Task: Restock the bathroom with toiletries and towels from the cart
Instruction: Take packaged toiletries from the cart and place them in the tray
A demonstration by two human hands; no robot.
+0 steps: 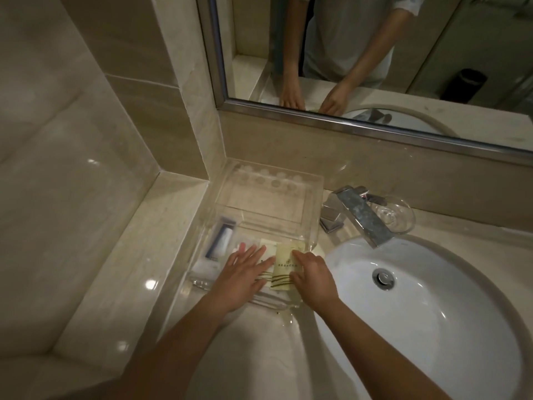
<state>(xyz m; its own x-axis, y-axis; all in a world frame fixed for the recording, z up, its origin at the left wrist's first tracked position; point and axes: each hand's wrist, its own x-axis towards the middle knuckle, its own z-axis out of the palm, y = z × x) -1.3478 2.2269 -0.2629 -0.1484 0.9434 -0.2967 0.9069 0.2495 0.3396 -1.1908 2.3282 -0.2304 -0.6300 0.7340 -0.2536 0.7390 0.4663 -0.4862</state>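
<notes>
Two-handed, pressed cream toiletry packets (286, 265) flat in front part of the clear tray (314, 183) beside the sink (432, 307), left hand (245, 272) and right hand (314, 274) outstretched, grasped nothing; likely to line them neatly.

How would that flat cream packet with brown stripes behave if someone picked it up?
The flat cream packet with brown stripes looks thin, so it is probably light and slightly bendy. It lies flat in the clear plastic tray, so a push would likely slide it, not roll it.
</notes>
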